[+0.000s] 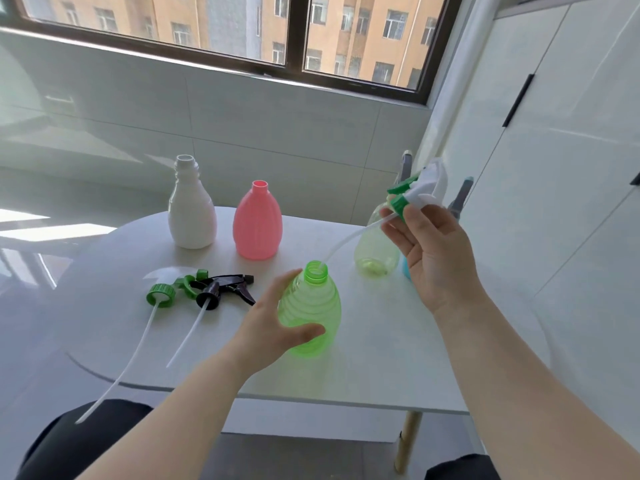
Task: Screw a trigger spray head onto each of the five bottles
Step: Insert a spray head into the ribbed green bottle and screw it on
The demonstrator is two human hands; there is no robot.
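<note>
My left hand (pixel 273 320) grips a bright green ribbed bottle (pixel 311 306), tilted on the white table (pixel 381 358). My right hand (pixel 429 247) holds a white and green spray head (pixel 420 188) up at the right; the tip of its white dip tube (pixel 349 240) reaches the bottle's open neck. A white bottle (pixel 191 209) and a pink bottle (pixel 257 223) stand open at the back. A pale yellow-green bottle (pixel 375 247) stands behind my right hand, and a blue bottle (pixel 406 270) shows only as a sliver.
Two loose spray heads lie on the table's left: a green and white spray head (pixel 162 289) and a black spray head (pixel 225 289), their long tubes pointing towards me past the table's front edge. A tiled wall and window are behind, white cabinets at the right.
</note>
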